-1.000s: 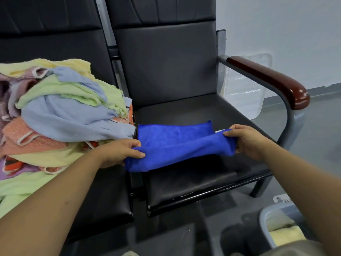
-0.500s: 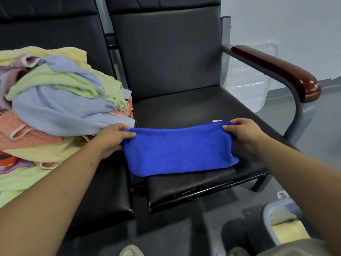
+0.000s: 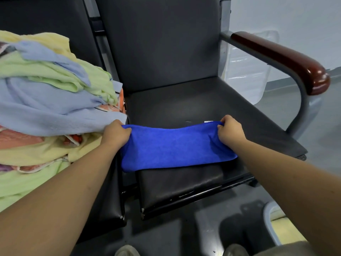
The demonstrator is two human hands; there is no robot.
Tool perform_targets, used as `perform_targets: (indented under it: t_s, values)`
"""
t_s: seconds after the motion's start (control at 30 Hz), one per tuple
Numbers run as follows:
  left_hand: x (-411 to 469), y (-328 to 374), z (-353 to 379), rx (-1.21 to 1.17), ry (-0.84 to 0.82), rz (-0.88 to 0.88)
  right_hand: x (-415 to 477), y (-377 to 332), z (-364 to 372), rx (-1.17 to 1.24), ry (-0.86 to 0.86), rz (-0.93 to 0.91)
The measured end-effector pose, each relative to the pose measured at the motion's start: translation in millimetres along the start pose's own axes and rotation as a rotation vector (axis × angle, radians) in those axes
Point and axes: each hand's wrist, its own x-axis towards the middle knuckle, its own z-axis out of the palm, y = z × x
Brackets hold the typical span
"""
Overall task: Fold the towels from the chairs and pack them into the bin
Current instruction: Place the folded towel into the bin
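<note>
Blue towel, lifted mid-fold a second ago, now lies doubled on chair seat, left hand and right hand pinching its far corners; first fold looks done.

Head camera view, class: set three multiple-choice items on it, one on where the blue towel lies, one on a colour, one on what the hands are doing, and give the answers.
1. Where does the blue towel lie?
A on the floor
B on the chair seat
C over the chair back

2. What colour is the armrest?
A red-brown
B white
C green

3. What are the hands doing?
A both rest open
B one holds the towel, one hangs free
C both grip the towel's ends

Answers:
1 B: the towel lies across the front of the black seat.
2 A: the glossy pad is dark red-brown.
3 C: the left hand and the right hand each grip an upper corner.
</note>
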Motion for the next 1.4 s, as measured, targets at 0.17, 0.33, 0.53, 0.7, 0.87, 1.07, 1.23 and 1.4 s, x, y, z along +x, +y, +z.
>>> perform_targets:
  t_s: [0.17, 0.33, 0.53, 0.7, 0.87, 1.07, 1.23, 1.4]
  values:
    - [-10, 7, 8, -0.034, -0.18, 0.045, -10, -12, -2, -0.142, 0.204, -0.017]
    - [-18, 9, 5, -0.05, -0.234, 0.007, -40, -36, 20, -0.522, 0.058, -0.414]
    - [-23, 1, -5, -0.101, -0.212, -0.073, -67, -28, 56, -0.573, -0.489, -0.416]
    - [-38, 1, -12, -0.543, -0.411, -0.341, -53, -3, 34, -0.622, -0.422, -0.372]
    - [-53, -2, -21, -0.479, -0.577, -0.255, -55, 4, 25, -0.649, -0.372, -0.447]
    - [-70, 18, -5, -0.076, -0.387, -0.064, -64, -2, 22, -0.602, -0.516, -0.522]
    - [-65, 16, -3, -0.383, -0.426, -0.233, -67, -4, 19, -0.584, -0.548, -0.522]
    - [-64, 20, -24, -0.754, -0.634, -0.53, -77, -17, 29, -0.577, -0.552, -0.508]
